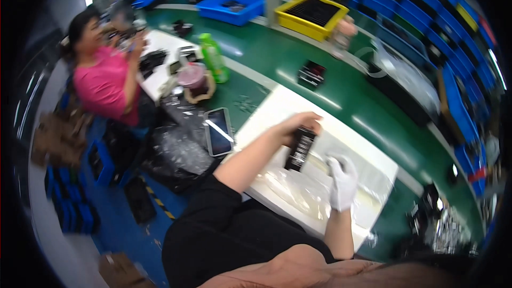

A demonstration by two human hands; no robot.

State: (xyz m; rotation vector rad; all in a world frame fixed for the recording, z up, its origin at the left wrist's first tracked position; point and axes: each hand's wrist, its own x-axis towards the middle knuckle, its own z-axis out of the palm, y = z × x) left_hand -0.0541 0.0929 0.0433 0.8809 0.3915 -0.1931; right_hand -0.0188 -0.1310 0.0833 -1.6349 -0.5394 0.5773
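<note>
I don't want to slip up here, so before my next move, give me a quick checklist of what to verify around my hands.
1. Black box gripped: ok, held in the left hand.
2. Gloves on both hands: not ok, the left is bare; the right hand wears a white glove.
3. Right hand empty: cannot tell, its fingertips are blurred.
4. Work surface free of plastic: not ok, clear plastic lies on it.
5. Cup off that surface: ok.

Yellow crate, blue tray and green bottle beyond.
</note>
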